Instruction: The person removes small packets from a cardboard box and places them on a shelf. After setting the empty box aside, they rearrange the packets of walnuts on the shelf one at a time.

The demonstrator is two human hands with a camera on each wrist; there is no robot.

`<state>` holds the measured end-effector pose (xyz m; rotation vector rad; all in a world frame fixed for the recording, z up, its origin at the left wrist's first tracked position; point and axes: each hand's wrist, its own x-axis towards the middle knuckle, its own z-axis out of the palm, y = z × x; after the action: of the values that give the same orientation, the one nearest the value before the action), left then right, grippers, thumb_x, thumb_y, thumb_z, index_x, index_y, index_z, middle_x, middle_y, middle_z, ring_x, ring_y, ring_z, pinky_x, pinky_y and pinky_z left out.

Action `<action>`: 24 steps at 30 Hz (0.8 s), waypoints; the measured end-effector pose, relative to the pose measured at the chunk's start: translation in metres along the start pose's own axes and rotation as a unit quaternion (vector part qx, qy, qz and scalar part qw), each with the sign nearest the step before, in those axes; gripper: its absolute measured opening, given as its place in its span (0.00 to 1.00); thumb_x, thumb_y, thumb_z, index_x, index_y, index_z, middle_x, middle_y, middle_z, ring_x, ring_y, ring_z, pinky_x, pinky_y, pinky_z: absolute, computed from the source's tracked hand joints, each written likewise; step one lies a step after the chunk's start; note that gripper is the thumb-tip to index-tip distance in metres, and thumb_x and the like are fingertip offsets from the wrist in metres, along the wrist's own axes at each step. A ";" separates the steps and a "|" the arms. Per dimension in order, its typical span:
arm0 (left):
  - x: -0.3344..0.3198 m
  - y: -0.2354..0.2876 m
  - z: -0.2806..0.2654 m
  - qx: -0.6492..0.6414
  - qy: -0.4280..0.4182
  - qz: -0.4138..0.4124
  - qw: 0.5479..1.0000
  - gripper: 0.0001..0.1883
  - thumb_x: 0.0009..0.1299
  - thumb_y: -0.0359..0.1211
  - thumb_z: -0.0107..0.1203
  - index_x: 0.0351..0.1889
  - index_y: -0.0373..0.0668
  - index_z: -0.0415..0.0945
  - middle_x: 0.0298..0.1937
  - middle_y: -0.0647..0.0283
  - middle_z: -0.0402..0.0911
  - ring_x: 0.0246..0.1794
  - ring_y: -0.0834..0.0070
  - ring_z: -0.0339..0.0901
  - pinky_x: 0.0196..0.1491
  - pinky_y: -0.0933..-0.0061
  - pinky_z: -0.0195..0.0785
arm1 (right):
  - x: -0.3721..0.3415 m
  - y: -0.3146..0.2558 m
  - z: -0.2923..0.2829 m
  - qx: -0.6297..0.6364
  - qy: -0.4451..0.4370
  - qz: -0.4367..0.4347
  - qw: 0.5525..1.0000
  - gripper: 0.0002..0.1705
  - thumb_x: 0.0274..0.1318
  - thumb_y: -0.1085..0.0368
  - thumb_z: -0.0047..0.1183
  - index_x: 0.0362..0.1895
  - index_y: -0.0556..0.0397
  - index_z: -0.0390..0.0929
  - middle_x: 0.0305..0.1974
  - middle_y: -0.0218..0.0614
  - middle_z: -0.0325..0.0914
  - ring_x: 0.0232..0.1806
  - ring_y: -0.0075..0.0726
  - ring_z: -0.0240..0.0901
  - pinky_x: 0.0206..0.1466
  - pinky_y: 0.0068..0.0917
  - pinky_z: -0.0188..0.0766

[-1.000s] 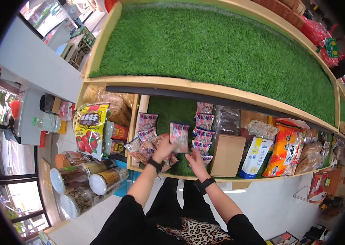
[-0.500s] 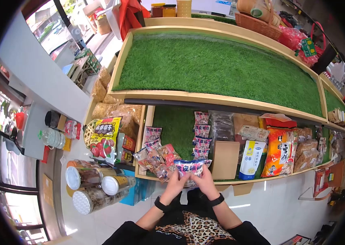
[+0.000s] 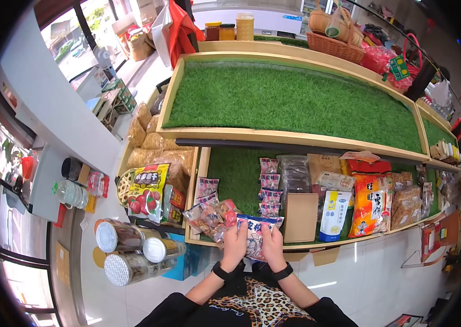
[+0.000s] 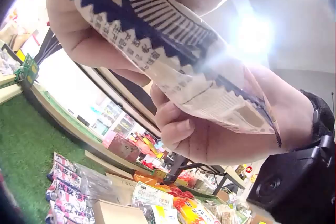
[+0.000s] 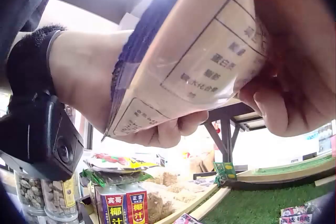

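The left hand and right hand grip opposite sides of one packet, thumbs on the near face, fingers curled closely behind, probably to keep it steady and flat. Beyond the right fingers, a row of packets looks lined up for display; left of the left fingers, a heap of packets lies jumbled, apparently unarranged.

Turf-lined wooden tray; on it, snack packets; cardboard box; orange bag.
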<state>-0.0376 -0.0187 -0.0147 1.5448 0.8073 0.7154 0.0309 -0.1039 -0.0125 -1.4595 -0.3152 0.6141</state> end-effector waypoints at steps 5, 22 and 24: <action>0.002 0.017 -0.011 -0.003 -0.011 -0.033 0.999 0.18 0.69 0.41 0.44 0.25 0.34 0.68 0.19 0.59 0.71 0.20 0.78 0.67 0.26 0.72 0.59 | -0.005 -0.015 0.015 -0.016 0.017 -0.037 0.999 0.13 0.62 0.62 0.41 0.32 0.58 0.71 0.27 0.25 0.71 0.28 0.15 0.63 0.32 0.17 0.63; 0.007 -0.014 -0.054 0.099 -0.068 -0.060 0.991 0.22 0.67 0.45 0.45 0.28 0.31 0.73 0.21 0.51 0.75 0.24 0.65 0.75 0.30 0.68 0.64 | -0.014 0.007 0.031 -0.048 -0.042 -0.003 0.998 0.15 0.57 0.59 0.47 0.42 0.57 0.68 0.30 0.33 0.72 0.29 0.18 0.65 0.30 0.21 0.63; 0.011 -0.017 -0.051 0.054 -0.064 -0.053 0.995 0.21 0.67 0.45 0.45 0.30 0.32 0.73 0.22 0.52 0.75 0.25 0.66 0.75 0.31 0.68 0.64 | -0.010 0.013 0.028 -0.076 -0.050 -0.025 0.996 0.16 0.55 0.60 0.50 0.43 0.57 0.68 0.32 0.33 0.73 0.30 0.19 0.66 0.31 0.20 0.65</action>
<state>-0.0741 0.0206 -0.0250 1.6146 0.8369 0.4975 0.0043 -0.0865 -0.0202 -1.5647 -0.4843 0.6344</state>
